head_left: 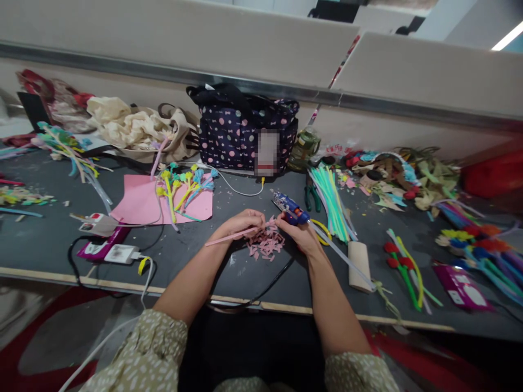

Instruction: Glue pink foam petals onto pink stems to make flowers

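My left hand [244, 222] is closed on a thin pink stem [229, 238], which slants down to the left past the wrist. Close beside it, my right hand [300, 233] grips a blue glue gun [297, 215] with a clear glue stick [339, 251] trailing from its back. The fingertips of both hands nearly meet over a pile of small pink pieces [267, 245] on the dark table. A small pink bit [270, 222] shows between the fingertips; which hand holds it I cannot tell.
Pink paper [134, 198] with yellow and blue flower stems lies left. Behind stand a dotted bag [224, 136] and a phone [267, 151]. Green-handled pliers [312, 197], pastel stems [332, 202] and a cardboard roll [359, 265] lie right. A black cable [272, 284] crosses the front.
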Demonstrator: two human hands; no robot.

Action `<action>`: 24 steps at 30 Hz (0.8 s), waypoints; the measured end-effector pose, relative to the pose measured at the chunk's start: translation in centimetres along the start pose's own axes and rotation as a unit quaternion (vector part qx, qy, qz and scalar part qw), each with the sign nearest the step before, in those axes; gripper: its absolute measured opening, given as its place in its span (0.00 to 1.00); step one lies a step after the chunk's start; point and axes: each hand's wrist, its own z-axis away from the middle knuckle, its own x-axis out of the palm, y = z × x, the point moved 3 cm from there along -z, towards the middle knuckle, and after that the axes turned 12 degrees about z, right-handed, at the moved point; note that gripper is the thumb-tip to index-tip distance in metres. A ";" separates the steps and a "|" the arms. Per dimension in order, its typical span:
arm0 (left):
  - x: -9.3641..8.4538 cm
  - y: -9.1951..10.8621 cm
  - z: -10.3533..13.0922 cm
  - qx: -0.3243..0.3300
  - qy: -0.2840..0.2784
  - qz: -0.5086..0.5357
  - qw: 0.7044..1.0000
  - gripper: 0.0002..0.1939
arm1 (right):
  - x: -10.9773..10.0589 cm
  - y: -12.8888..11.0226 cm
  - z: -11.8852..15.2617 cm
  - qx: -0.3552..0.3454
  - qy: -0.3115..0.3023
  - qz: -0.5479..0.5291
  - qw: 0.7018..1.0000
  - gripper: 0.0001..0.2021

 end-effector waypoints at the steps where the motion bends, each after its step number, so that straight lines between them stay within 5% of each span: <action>1: 0.0 0.0 0.0 0.000 -0.001 0.001 1.000 0.04 | 0.0 0.0 0.0 0.003 -0.003 -0.007 1.000 0.16; 24: 0.3 0.2 0.2 -0.006 -0.005 0.000 1.000 0.04 | 0.1 -0.1 0.2 0.015 0.012 -0.070 0.997 0.15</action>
